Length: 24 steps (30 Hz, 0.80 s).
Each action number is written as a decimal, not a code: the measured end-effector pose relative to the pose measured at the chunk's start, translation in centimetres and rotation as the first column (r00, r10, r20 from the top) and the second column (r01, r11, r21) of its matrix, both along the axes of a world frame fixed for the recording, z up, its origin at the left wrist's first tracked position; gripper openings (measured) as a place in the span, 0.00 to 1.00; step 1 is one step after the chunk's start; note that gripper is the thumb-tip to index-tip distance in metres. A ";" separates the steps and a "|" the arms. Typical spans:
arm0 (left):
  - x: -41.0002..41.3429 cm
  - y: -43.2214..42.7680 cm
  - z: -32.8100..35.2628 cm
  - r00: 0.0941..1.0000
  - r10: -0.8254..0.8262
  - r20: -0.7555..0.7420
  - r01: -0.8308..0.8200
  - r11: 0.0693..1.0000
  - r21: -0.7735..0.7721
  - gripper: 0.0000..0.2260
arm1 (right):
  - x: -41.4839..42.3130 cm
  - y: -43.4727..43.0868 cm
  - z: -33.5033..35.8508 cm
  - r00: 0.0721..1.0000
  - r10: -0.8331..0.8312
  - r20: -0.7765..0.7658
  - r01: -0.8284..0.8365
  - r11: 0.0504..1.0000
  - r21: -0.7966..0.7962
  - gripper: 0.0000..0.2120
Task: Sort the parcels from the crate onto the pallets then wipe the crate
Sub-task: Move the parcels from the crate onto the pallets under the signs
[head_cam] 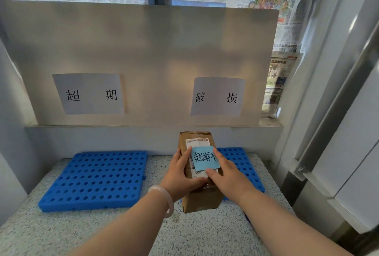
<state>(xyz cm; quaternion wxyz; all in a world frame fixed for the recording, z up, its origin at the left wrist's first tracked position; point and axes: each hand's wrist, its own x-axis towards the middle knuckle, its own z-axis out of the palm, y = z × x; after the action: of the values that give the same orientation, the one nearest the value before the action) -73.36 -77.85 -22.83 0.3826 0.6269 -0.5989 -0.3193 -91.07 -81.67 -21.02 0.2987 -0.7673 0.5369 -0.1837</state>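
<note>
Cardboard parcel [202, 199], blue note [205, 158] reading 超期, gripped by your left hand [180, 175] and right hand [227, 175] before the 4 o'clock pallet [240, 159]; 8 o'clock pallet [96, 180] holds nothing, so sorting looks barely begun, crate unseen, wiping outstanding.

Two blue pallets on the surface [205, 235], left pallet [96, 180] at lower left, right pallet [243, 158] right of centre; one cardboard parcel [202, 201]; one blue sticky note [205, 158]; two paper signs, left sign [89, 94], right sign [217, 96]; two hands, left hand [180, 175], right hand [227, 176]; one bracelet [164, 196].
</note>
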 end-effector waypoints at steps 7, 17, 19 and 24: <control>1.5 1.2 -1.1 0.997 0.077 -0.026 -0.077 0.997 -0.018 0.47 | 2.3 -0.4 -1.8 0.995 0.065 0.071 -0.065 0.998 -0.003 0.34; 11.1 1.0 -2.7 0.988 0.141 -0.062 -0.139 0.989 0.043 0.45 | 12.6 -1.4 -2.9 0.980 0.147 0.132 -0.161 0.982 0.101 0.33; 14.4 1.0 -3.2 0.985 0.160 -0.057 -0.157 0.986 0.052 0.44 | 15.7 -1.7 -3.3 0.977 0.152 0.149 -0.171 0.978 0.122 0.33; 23.1 0.6 -4.3 0.982 0.177 -0.070 -0.170 0.981 0.087 0.47 | 24.4 -2.6 -4.6 0.970 0.168 0.173 -0.197 0.967 0.164 0.32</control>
<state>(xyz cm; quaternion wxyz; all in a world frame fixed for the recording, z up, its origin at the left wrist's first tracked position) -50.23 -77.26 -27.12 0.4063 0.6789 -0.5131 -0.3329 -66.72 -84.22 -25.58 0.4241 -0.7665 0.4528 -0.1661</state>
